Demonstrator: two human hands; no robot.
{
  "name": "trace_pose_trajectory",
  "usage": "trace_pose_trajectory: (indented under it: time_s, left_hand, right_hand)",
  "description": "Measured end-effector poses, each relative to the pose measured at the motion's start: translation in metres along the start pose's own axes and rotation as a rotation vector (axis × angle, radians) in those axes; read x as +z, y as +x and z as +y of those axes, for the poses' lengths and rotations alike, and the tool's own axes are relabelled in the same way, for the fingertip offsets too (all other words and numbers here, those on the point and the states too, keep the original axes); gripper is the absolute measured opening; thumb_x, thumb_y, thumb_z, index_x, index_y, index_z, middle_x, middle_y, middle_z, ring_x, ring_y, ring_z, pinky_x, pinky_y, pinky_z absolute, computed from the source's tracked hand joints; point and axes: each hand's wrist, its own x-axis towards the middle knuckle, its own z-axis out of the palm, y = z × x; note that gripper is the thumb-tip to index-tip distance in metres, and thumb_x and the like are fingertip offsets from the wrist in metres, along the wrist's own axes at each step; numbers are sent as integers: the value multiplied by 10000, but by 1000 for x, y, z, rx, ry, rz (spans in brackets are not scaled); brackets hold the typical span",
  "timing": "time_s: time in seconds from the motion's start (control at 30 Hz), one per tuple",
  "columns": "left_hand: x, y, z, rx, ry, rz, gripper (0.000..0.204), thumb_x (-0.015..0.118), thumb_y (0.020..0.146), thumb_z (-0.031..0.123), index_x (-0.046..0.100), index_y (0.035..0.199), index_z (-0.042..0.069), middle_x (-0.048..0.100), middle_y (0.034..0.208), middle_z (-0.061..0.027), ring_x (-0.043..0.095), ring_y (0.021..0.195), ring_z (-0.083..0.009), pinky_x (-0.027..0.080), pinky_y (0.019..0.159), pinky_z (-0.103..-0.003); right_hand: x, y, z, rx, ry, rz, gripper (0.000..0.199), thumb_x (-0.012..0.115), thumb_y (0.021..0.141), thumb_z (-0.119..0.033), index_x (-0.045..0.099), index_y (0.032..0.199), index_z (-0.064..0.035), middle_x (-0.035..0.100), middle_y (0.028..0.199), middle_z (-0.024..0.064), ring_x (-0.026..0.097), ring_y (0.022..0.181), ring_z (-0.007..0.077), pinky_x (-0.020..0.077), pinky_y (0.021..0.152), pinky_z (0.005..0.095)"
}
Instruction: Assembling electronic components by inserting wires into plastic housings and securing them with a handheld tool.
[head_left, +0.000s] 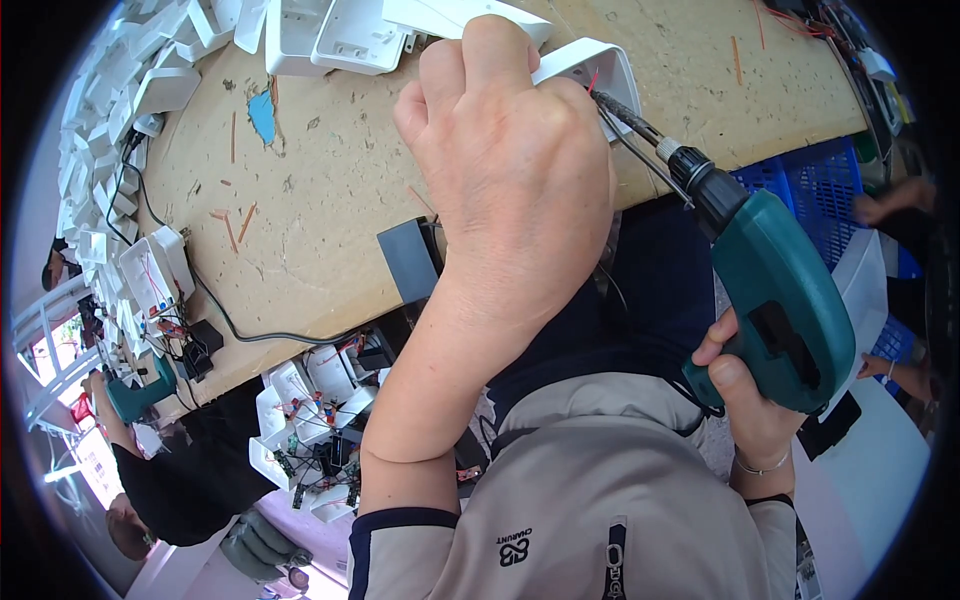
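While partly behind left hand (520,160) — white casing (614,68)

1. The table (330,190) has a tan top, scuffed and pitted.
2. Many white plastic shells (165,90) heap along its left side and far edge.
3. Thin orange-brown strips (246,223) lie scattered near a blue patch (262,118) (scrap or bare spot, I cannot tell).
4. A black cable (290,341) curves along the near edge.
5. A dark grey block (405,262) sits at that edge too.
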Motion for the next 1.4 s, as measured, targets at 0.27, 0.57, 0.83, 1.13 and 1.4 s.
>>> trace_pose_trajectory:
  time_s: [0.27,0.57,0.83,1.13,1.4]
  left_hand:
    - [0,0,2,15,-22,28,82,594,609,52,590,593,-28,477,757,-129,458,729,-274,382,655,-349]
    - [2,0,1,25,-35,41,68,583,615,38,593,600,-28,473,751,-130,457,730,-276,383,661,-349]
    - [2,0,3,12,-42,18,66,576,619,35,602,611,-25,472,749,-128,454,731,-275,380,660,-348]
    - [0,0,3,2,-52,9,71,575,616,34,610,625,-27,471,745,-126,454,735,-276,381,666,-348]
    - [1,0,2,3,-44,12,75,574,614,37,615,631,-23,476,746,-125,456,740,-273,380,671,-345]
  right_hand:
    - [-2,1,5,-52,-25,-12,532,663,728,-189,411,1140,34,531,868,118,549,682,159,474,615,273]
    - [4,4,0,-88,17,5,561,657,724,-172,396,1176,32,539,945,146,561,697,160,475,627,268]
    - [-1,2,4,-94,22,-21,592,661,721,-166,380,1205,26,532,1026,180,572,718,162,486,624,267]
    - [-3,3,5,-116,35,-55,603,670,719,-164,377,1212,22,535,1026,184,572,721,160,491,617,271]
    - [-2,6,0,-156,65,-64,447,643,687,-12,482,1102,23,553,1012,133,564,724,112,476,622,246]
